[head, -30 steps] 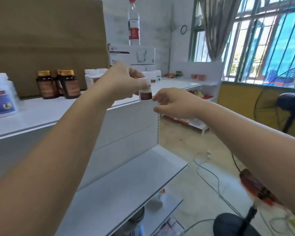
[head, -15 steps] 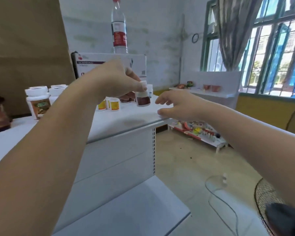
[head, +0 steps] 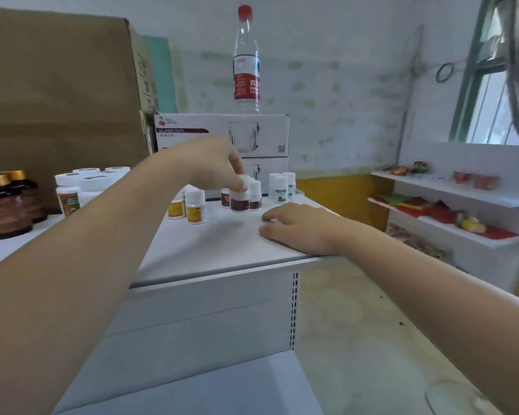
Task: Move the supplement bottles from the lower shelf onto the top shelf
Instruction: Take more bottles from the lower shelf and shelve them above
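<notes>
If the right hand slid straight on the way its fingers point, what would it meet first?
Probably the brown-labelled bottle that the left hand holds by its cap on the top shelf, with bare shelf between. The right hand points roughly that way; depth is unclear.

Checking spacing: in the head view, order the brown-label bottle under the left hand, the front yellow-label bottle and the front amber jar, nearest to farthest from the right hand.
1. brown-label bottle, just left of the right hand, gripped by the left hand.
2. yellow-label bottle, further left on the top shelf.
3. amber jar, at the far left.
</notes>
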The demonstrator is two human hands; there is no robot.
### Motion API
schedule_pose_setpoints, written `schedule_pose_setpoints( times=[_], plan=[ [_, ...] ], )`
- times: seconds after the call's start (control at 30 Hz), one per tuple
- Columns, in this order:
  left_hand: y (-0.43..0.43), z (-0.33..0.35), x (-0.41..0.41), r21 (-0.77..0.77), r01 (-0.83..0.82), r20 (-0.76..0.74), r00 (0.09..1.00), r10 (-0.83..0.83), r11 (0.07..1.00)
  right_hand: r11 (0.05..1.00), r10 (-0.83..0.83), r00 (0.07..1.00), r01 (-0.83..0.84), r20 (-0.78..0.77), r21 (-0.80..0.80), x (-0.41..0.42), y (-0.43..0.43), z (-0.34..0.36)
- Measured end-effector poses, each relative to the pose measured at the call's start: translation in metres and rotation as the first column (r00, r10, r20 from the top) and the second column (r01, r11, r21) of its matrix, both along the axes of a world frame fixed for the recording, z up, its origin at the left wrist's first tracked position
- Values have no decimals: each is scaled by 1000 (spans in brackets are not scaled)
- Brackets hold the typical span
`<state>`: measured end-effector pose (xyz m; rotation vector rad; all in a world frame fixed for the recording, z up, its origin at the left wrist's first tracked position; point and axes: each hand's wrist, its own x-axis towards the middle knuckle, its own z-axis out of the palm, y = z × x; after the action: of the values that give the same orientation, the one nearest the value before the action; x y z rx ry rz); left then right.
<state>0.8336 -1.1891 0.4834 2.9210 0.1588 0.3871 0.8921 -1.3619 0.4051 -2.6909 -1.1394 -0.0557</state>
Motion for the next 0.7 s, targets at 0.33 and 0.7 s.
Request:
schedule_pose_setpoints(
  times=[0.33,0.7],
  plan=[
    [10,-20,35,1,-144,57,988,144,990,999,7,999,-5,37,-48,3,-2,-1],
    [20,-35,47,-68,-160,157,973,169,985,999,8,1000,-7,23,-44,6,-1,-3]
  ],
)
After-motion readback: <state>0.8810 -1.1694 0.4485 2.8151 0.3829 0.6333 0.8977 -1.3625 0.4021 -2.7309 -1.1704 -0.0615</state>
